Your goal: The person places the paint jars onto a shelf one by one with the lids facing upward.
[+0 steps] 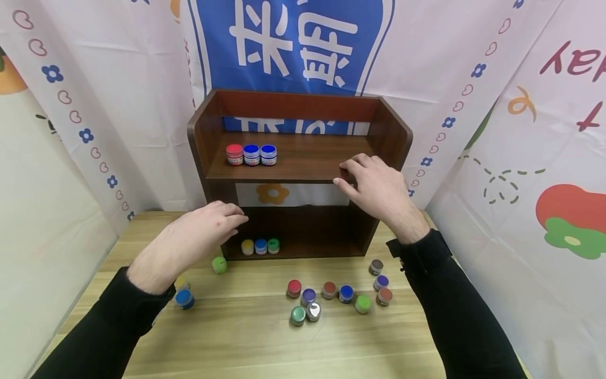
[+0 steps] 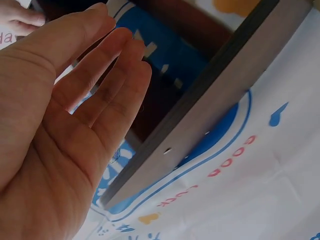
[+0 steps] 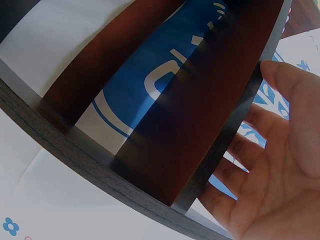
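The wooden shelf (image 1: 298,108) is standing on the table (image 1: 236,342) before a printed curtain (image 1: 156,116). Along its upper board (image 1: 307,160), bare wood is running from a red jar (image 1: 234,155) and two blue jars (image 1: 252,155), grouped at left, toward the right side panel (image 1: 390,131). A yellow jar (image 1: 248,247), a smaller blue jar (image 1: 261,246) and a green jar (image 1: 273,246) are standing on the lower level. A lime jar (image 1: 219,265) is sitting beside the shelf's lower left corner. Seven loose jars (image 1: 346,294) are occupying the table in front; three more jars (image 1: 381,282) are standing near the right sleeve (image 1: 428,263).

The left hand (image 1: 205,225) is hovering near the left side panel (image 1: 208,126), its fingers lying slightly bent with narrow gaps; contact cannot be told. The right hand (image 1: 376,184) is touching the upper board's front edge (image 3: 220,145) with its thumb; its fingers are lying spread behind that edge, and whether they are pinching the board cannot be told.
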A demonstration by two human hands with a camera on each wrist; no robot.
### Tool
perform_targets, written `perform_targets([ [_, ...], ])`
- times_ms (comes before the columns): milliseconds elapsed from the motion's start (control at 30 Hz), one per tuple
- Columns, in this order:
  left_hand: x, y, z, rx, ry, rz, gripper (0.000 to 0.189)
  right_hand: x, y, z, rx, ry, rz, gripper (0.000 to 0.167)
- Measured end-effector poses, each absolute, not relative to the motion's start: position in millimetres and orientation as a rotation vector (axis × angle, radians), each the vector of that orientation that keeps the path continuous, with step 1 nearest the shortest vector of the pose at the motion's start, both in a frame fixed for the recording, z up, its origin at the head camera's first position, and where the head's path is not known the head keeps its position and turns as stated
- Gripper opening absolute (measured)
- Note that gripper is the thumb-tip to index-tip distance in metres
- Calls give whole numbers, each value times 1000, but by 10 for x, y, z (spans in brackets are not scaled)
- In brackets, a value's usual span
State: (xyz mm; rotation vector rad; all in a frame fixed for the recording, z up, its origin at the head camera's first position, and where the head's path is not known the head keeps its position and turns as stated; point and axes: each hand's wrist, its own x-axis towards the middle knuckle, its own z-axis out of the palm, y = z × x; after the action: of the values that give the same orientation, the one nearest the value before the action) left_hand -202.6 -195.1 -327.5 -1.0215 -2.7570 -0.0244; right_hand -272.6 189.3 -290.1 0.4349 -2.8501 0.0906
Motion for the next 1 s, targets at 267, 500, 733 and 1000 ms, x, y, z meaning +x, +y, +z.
perform_targets([
  [267,-2044,-2031,-3535,-1036,-2758,-41,33,-2721,1888,-2895,431,-2855,87,63],
  [500,-2074,-2101,-3767,-1021,-2802,-82,29,-2720,1888,-2895,431,-2853,87,63],
  [733,-2148,-2193,-3980,-1037,-2844,-158,22,-2720,1889,-2896,435,-2853,87,63],
  [1000,-2192,-2293,-4186,-1017,-2898,-160,26,-2716,1890,-2893,438,-2851,93,63],
])
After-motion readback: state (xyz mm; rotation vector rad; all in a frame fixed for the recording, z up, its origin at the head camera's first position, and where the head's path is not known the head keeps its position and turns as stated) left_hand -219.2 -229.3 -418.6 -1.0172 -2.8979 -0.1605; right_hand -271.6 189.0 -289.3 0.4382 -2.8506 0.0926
